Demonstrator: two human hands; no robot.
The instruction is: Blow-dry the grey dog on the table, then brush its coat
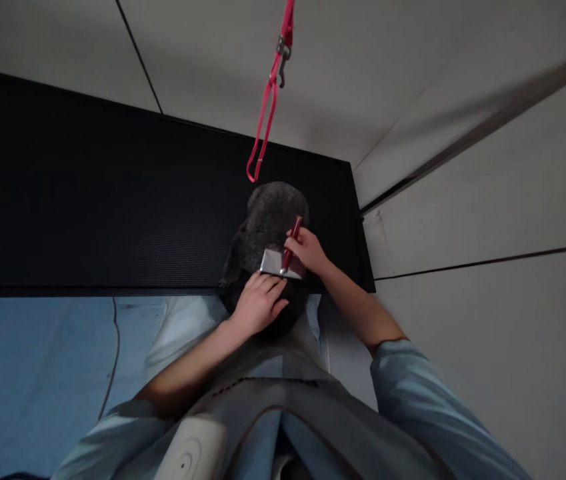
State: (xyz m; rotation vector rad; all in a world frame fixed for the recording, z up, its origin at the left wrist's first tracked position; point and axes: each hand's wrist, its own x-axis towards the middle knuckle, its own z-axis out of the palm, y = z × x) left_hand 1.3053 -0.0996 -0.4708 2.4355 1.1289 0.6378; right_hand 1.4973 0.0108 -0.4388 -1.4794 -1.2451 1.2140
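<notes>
A small dark grey curly-coated dog [269, 223] stands at the near right end of a black grooming table [87, 200]. My right hand [307, 252] is closed round the red handle of a slicker brush [283, 261], whose flat silver head rests on the dog's back. My left hand [259, 303] lies on the dog's dark fur just below the brush, fingers curled lightly against the coat. The dog's head and legs are hidden from above.
A pink grooming loop [269, 100] with a metal clip hangs from above, ending just over the dog. Pale wall panels [487, 200] close in behind and to the right. Blue floor [37, 367] lies at the left below the table edge. My apron fills the bottom.
</notes>
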